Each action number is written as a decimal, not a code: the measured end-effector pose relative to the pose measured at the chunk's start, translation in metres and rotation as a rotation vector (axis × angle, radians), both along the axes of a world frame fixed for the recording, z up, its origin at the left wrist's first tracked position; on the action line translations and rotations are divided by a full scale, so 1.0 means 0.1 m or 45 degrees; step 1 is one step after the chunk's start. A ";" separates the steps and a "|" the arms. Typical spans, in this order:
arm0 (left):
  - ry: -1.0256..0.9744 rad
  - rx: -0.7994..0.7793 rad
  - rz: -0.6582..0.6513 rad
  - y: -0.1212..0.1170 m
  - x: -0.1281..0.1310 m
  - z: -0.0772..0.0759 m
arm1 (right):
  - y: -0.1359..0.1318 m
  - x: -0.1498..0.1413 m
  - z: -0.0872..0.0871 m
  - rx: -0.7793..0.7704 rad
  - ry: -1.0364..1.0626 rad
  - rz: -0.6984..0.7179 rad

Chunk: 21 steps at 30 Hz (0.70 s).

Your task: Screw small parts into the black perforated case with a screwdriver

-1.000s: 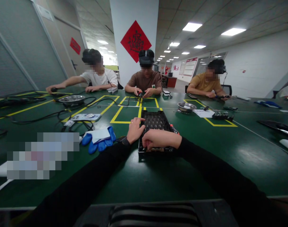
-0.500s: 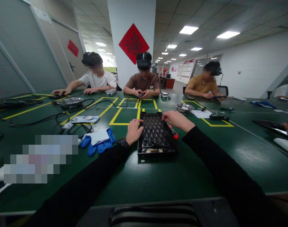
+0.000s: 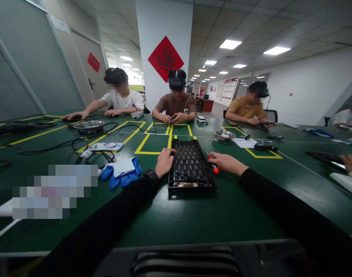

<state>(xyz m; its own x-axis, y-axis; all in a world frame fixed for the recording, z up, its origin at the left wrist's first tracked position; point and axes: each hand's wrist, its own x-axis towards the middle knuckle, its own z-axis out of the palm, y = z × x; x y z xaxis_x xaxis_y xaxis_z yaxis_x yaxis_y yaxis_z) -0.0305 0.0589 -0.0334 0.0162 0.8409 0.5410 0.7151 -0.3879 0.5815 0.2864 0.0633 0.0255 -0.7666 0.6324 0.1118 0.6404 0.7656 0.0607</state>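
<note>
A black rectangular casing lies on the table in front of me, its inside facing up with rows of small pale marks. My left hand grips its left rim, fingertips over the edge. To the right of the casing lies a screwdriver with a red and black handle and a thin metal shaft pointing away from me. My right hand is on that handle with its fingers closed over it, covering part of the handle.
Blue gloves with a white cloth lie left of the casing, near black cables. Metal bowls stand further back. Several co-workers with headsets sit across the green table. Another person's hand shows at the right edge.
My right hand has left the casing's far right side and come back toward me onto the screwdriver. My left hand keeps its place at the left rim.
</note>
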 end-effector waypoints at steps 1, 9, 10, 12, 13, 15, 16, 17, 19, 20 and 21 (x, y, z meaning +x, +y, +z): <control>-0.007 0.006 -0.008 0.00 0.00 0.00 | 0.02 0.04 0.02 -0.003 0.011 -0.002; -0.065 -0.001 -0.016 0.06 0.02 -0.01 | 0.09 -0.27 0.33 -0.217 1.509 -0.136; -0.070 0.012 -0.002 0.05 0.03 0.02 | 0.07 -0.44 0.32 -0.393 1.763 -0.077; -0.073 0.065 0.026 -0.03 0.06 0.09 | 0.00 -0.78 0.24 -0.832 2.071 -0.015; -0.071 0.106 0.020 -0.10 0.07 0.13 | -0.04 -0.93 0.19 -1.075 2.134 -0.025; -0.084 0.160 -0.062 -0.25 0.11 0.23 | -0.10 -1.17 0.07 -1.435 2.168 -0.083; -0.077 0.165 -0.136 -0.33 0.13 0.28 | -0.12 -1.25 0.01 -1.539 2.168 -0.101; -0.039 0.151 -0.224 -0.41 0.15 0.32 | -0.14 -1.30 -0.03 -1.595 2.158 -0.099; 0.029 0.135 -0.337 -0.53 0.19 0.37 | -0.18 -1.36 -0.09 -1.630 2.131 -0.052; 0.046 0.128 -0.378 -0.56 0.21 0.37 | -0.20 -1.37 -0.10 -1.632 2.122 -0.018; 0.057 0.113 -0.414 -0.58 0.23 0.38 | -0.22 -1.37 -0.11 -1.633 2.118 0.013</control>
<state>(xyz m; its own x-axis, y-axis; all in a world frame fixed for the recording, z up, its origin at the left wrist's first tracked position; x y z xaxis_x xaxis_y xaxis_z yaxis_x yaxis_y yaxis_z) -0.0078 0.0007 0.0041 0.3011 0.7374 0.6046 0.5700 -0.6475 0.5059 0.1498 0.0414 0.0149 -0.4295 0.8919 0.1413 -0.4835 -0.0950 -0.8702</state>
